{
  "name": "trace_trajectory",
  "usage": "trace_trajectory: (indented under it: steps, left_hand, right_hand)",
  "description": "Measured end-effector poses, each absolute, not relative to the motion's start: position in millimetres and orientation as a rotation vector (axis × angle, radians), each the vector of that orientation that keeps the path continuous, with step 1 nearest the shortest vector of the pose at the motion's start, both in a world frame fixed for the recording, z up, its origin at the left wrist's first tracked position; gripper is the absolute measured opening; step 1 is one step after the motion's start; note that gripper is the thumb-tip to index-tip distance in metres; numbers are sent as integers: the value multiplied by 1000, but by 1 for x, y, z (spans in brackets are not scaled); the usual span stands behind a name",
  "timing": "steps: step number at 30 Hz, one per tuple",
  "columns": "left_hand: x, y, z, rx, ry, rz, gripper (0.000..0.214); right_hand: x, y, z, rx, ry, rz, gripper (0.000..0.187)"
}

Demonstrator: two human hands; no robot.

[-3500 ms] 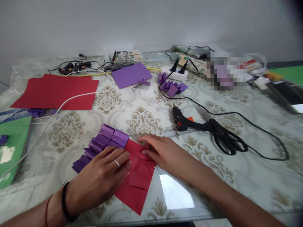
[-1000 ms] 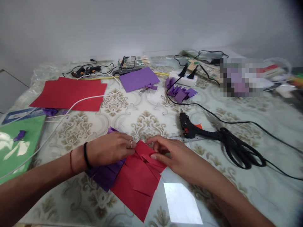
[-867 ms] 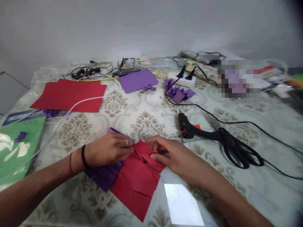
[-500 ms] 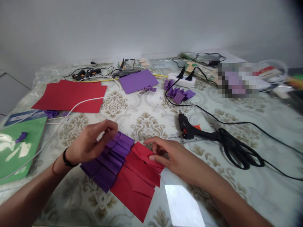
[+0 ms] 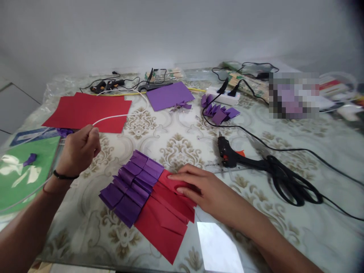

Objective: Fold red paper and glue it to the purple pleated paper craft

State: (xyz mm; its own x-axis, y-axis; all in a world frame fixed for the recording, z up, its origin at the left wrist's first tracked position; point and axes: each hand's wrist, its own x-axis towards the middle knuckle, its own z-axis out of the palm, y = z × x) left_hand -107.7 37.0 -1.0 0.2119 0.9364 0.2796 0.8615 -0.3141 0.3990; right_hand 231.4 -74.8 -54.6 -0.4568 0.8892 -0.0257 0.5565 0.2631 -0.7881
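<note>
A pleated paper strip lies slanted on the table in front of me, its left part purple (image 5: 132, 182) and its right part red (image 5: 163, 223). My right hand (image 5: 196, 185) is at the red part's far end, thumb and fingers pressed on the red paper. Away to the left, my left hand (image 5: 81, 149) is raised with the fingers curled into a fist; what is inside it, if anything, is hidden. A white cord (image 5: 113, 117) runs behind that fist, and I cannot tell whether the fingers touch it.
A black glue gun (image 5: 227, 153) and black-handled scissors (image 5: 295, 182) lie at right. Red sheets (image 5: 91, 113), a purple sheet (image 5: 170, 95), folded purple paper (image 5: 218, 113) and a white power strip (image 5: 223, 96) are farther back. A green pack (image 5: 34, 170) sits at left.
My left hand has left the purple pleats and moved left and up, its fingers now curled. My right hand stays at the red paper, its fingers reaching slightly farther over it.
</note>
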Motion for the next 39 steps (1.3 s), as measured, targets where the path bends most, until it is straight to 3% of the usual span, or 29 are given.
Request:
trace_trajectory:
  steps: [3,8,11,15,18,22,29,39]
  left_hand:
    - [-114,46,1,2343,1823,644,40]
    - [-114,50,3,2461,1735,498,10]
    - [-94,29,-2,2654,1348,528,37]
    - [-51,-10,-17,2737,725,576,22]
    - [-28,-26,-29,2794,495,416,22]
    - [-23,-29,-35,2852,503,327,21]
    - [-25,-30,-36,2904,499,242,24]
    - [-27,-46,-38,3067,454,243,34]
  right_hand:
    - [227,-78,-55,-1311,-2137,959,27]
    - [216,-85,-58,-1309,-2230,665,27]
    - [210,-90,-58,-1278,-2331,521,23]
    - [203,-104,-60,-1299,-2506,241,33]
    - [201,-121,-67,-1276,-2557,103,39]
    - [209,-140,-80,-1259,-2519,92,41]
    - [223,-152,-86,-1262,-2562,312,69]
    - [226,-161,-89,-1288,-2574,193,73]
